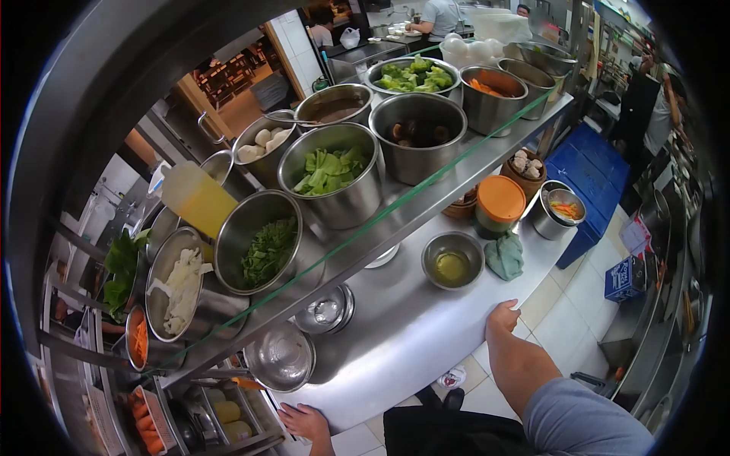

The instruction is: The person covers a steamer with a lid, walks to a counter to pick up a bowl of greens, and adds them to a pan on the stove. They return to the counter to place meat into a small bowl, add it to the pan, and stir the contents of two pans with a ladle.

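My left hand [304, 422] lies at the near left corner of the steel counter [380, 342], fingers stretched out with nothing in them. Beyond it on the counter is a wide steel bowl [280, 357], with stacked small steel bowls [325, 310] behind. My right hand [502, 315] rests at the counter's right front edge, fingers loosely bent and holding nothing I can see. Closest to that hand is a crumpled green cloth [505, 256]. Left of the cloth stands a steel bowl of yellowish liquid [453, 262].
A raised shelf with a glass edge [395, 204] carries several steel pots, including leafy greens [331, 171] and broccoli [414, 74]. An orange-lidded tub [500, 199] stands behind the cloth. A blue bin [589, 171] is at the right. A person [441, 19] stands in the background.
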The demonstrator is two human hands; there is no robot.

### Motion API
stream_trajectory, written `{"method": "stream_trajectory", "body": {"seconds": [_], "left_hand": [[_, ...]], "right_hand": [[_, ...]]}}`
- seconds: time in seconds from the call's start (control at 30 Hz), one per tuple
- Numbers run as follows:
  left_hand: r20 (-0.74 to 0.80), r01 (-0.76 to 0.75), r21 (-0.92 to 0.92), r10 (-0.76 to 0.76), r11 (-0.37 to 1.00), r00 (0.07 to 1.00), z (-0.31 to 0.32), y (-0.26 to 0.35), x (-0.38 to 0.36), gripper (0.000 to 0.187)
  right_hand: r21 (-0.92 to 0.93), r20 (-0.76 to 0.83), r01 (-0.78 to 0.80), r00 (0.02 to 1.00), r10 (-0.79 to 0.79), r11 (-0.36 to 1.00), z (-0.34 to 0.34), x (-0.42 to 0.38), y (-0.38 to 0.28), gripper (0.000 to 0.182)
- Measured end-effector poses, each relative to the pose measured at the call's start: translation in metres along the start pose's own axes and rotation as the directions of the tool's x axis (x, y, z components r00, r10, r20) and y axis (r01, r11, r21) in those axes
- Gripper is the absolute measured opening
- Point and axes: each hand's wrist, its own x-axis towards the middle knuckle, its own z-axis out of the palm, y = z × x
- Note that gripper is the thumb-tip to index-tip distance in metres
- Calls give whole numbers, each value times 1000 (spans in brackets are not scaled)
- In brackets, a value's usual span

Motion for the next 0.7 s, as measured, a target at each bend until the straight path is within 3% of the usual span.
{"method": "stream_trajectory", "body": {"seconds": [0.7], "left_hand": [[12, 31, -24, -30, 999, 999, -2, 1, 0, 55]], "right_hand": [[-3, 4, 40, 999, -40, 999, 1, 2, 5, 64]]}}
